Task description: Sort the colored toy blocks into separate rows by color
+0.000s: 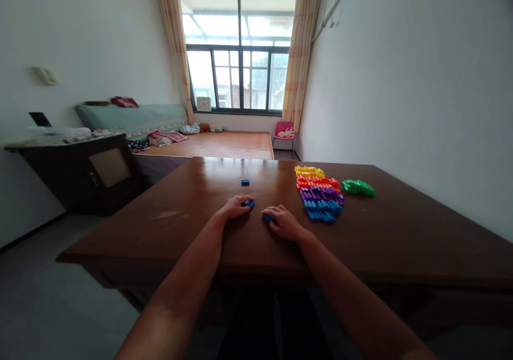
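Observation:
My left hand (236, 206) rests on the brown table with its fingers curled round a small blue piece (250, 204), which pokes out by the thumb. To its right, my right hand (284, 222) bends over another small blue piece (268, 218), partly hidden under the fingers. Beyond my left hand lies a loose short blue piece (245, 182). Right of my right hand, many similar shiny pieces lie in colour bands: blue (321, 211), purple (320, 195), red-orange (316, 182) and yellow (309, 171). Their exact kind is too small to tell.
A separate green cluster (359, 187) lies on the table (160, 232) farther right. Past the table's far edge stand a bed (232, 142) and a pink chair (284, 129). A dark cabinet (76, 167) is at the left, and a white wall rises at the right.

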`<state>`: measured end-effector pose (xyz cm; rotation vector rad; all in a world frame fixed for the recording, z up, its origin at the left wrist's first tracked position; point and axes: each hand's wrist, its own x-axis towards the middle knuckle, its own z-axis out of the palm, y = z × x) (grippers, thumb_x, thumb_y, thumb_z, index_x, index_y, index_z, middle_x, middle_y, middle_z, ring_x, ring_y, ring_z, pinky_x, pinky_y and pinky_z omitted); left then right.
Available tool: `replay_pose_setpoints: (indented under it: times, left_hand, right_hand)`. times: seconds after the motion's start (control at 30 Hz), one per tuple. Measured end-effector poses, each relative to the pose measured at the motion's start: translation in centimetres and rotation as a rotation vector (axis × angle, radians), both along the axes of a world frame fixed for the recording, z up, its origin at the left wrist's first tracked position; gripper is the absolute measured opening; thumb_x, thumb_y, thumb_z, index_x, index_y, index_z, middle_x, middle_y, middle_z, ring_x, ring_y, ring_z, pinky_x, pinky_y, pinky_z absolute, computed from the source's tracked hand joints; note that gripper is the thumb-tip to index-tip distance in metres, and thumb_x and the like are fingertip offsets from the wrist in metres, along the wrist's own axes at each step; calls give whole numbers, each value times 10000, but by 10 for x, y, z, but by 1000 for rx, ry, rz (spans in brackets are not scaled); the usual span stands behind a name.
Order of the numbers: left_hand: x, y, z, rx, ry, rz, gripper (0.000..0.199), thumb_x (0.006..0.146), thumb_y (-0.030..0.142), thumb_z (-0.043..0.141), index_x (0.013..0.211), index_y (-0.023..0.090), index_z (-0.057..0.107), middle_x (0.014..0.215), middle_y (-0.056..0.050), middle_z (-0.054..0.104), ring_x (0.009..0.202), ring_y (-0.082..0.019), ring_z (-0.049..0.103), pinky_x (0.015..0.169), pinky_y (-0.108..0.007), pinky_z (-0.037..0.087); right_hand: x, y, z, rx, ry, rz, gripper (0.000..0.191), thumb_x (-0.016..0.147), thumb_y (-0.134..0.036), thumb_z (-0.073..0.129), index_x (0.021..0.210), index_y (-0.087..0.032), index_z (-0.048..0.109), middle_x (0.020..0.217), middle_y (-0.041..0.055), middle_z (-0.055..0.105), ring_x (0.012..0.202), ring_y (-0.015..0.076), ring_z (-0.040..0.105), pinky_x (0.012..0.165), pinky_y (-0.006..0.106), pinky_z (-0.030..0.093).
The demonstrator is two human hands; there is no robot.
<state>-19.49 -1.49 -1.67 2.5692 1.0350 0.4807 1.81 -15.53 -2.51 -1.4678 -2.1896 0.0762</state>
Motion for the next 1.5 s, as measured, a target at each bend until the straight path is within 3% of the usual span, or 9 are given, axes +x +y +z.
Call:
replay_pose_setpoints:
  times: [0.27, 0.37, 0.47, 0.53, 0.63, 0.77, 0.87, 1.17, 1.5]
  left_hand:
    - [1, 3, -7, 3, -74, 135, 425, 722, 394, 638, 1120, 247, 652, 942, -14, 657, 879, -180, 614, 824, -282, 486]
    - [3, 3, -7, 0, -105, 191, 400, 703, 363, 651, 1077, 221, 648, 884, -15, 646, 831, -174, 617, 803, -290, 499]
    - [17, -1, -6, -23, -172, 165, 359, 717, 296, 617, 1062, 197, 625, 892, -17, 636, 775, -151, 616, 776, -286, 519]
    - [38, -9, -5, -39, -225, 100, 351, 724, 248, 588, 1070, 193, 610, 925, -20, 637, 749, -134, 616, 759, -277, 530]
    - [81, -32, -1, -15, -258, -82, 351, 715, 208, 582, 1065, 196, 610, 1024, -37, 642, 789, -137, 619, 771, -274, 532]
    - [137, -73, 8, 59, -223, -350, 340, 722, 184, 590, 1060, 213, 615, 1118, -40, 643, 944, -173, 606, 868, -295, 508]
    - [163, -97, 11, 153, -188, -426, 330, 757, 222, 613, 1087, 223, 609, 1160, -37, 638, 1075, -209, 559, 969, -339, 459]
    - [192, -110, -5, 299, -186, -340, 262, 837, 252, 609, 1094, 211, 633, 1216, -72, 571, 1121, -230, 513, 1000, -381, 448]
    - [194, -113, -8, 346, -164, -305, 366, 871, 345, 588, 1222, 243, 596, 1181, -85, 585, 1105, -243, 494, 988, -401, 450]
  right_hand:
    - [29, -37, 7, 19, 270, 10, 294, 803, -247, 602, 1094, -224, 635, 1057, 66, 648, 933, 185, 594, 849, 329, 487]
    - [74, -65, 10, 58, 365, -97, 317, 801, -249, 568, 1114, -220, 610, 1096, 66, 632, 870, 169, 603, 771, 307, 508]
    - [135, -91, 4, 116, 394, -327, 333, 781, -273, 553, 1104, -216, 609, 1105, 70, 634, 867, 182, 612, 771, 328, 512]
    - [170, -101, -4, 117, 384, -447, 341, 754, -269, 553, 1083, -207, 621, 1087, 76, 644, 878, 195, 625, 799, 346, 511]
    - [197, -102, -16, 71, 336, -474, 353, 720, -237, 553, 1061, -202, 638, 1081, 81, 658, 915, 212, 633, 853, 371, 502]
    - [198, -91, -25, 99, 274, -411, 347, 714, -192, 536, 1041, -208, 652, 1158, 84, 639, 1103, 234, 580, 981, 407, 439]
    - [195, -85, -27, 147, 271, -400, 314, 745, -194, 521, 1027, -208, 657, 1202, 92, 611, 1173, 236, 542, 1019, 412, 411]
    - [193, -90, -28, 180, 237, -459, 206, 799, -237, 518, 945, -191, 657, 1010, 92, 649, 991, 234, 596, 932, 401, 458]
    - [195, -90, -31, 177, 205, -408, 325, 814, -272, 499, 1096, -205, 646, 1214, 105, 621, 1169, 252, 547, 1041, 447, 404]
